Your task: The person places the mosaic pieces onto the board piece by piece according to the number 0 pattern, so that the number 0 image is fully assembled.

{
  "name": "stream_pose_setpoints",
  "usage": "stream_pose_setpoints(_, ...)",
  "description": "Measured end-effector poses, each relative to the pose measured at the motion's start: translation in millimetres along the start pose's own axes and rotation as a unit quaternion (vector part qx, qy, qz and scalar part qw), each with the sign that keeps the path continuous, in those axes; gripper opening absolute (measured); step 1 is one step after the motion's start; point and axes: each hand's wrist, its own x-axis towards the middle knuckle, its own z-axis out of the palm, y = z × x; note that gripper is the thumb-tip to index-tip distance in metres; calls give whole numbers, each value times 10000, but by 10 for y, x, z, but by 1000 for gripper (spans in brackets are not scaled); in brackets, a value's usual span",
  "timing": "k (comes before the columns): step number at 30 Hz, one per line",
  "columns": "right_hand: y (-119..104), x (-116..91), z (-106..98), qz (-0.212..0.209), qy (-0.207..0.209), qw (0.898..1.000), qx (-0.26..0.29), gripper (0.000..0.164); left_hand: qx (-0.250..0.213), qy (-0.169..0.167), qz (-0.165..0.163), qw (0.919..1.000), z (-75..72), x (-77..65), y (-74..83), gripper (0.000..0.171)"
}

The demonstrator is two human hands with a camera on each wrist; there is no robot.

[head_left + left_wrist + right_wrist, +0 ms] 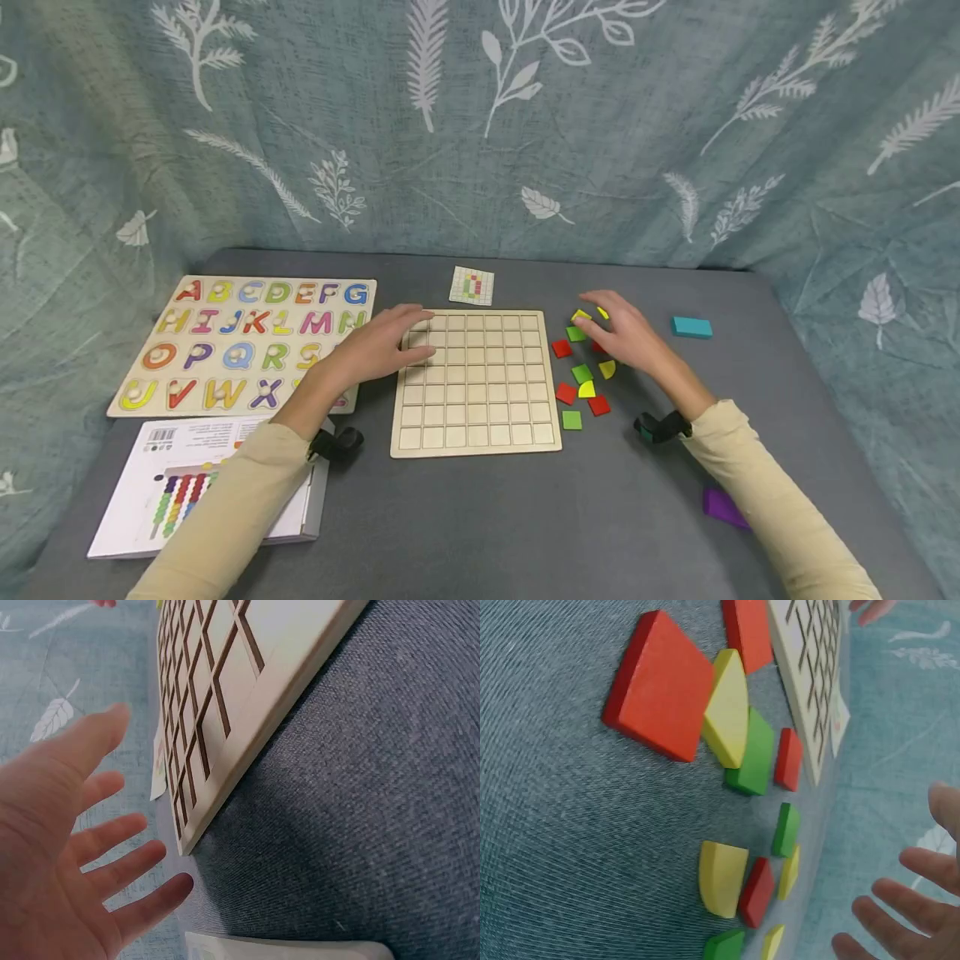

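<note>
A pale wooden grid board [476, 383] lies flat in the middle of the table, its square cells bare. Over its upper left corner hovers my left hand [382, 340], fingers spread and nothing in them; the left wrist view shows the palm [52, 847] beside the board's edge. To the board's right are scattered red squares [566, 393], green squares [572, 420] and yellow quarter-round pieces [587, 389]. My right hand [626, 333] is above the far pieces, fingers extended and holding nothing. In the right wrist view a red square [664, 686] sits nearest the camera.
A small pattern card [472, 286] lies behind the board. At left are an alphabet peg puzzle [247, 342] and a white box [202, 475] with an abacus picture. A teal block [692, 327] lies at right, and a purple object [723, 507] is partly behind the right sleeve.
</note>
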Motion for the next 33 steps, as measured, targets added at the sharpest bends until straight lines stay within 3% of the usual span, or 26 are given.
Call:
stream_pose_setpoints(7, 67, 24, 18, -232, 77, 9996, -105, 50, 89, -249, 150, 9995, -17, -14, -2, 65)
stream_pose_setpoints(13, 145, 102, 28, -442, 42, 9980, -439, 49, -275, -587, 316, 9974, -21, -18, 16, 69)
stream_pose_setpoints(21, 212, 190, 78, 54, 91, 9958, -913, 44, -270, -654, 418, 9966, -17, -10, 18, 68)
stream_pose_setpoints(33, 280, 272, 91, -409, -239, 9946, -929, 36, 144, -681, 463, 9965, 89, -51, -1, 66)
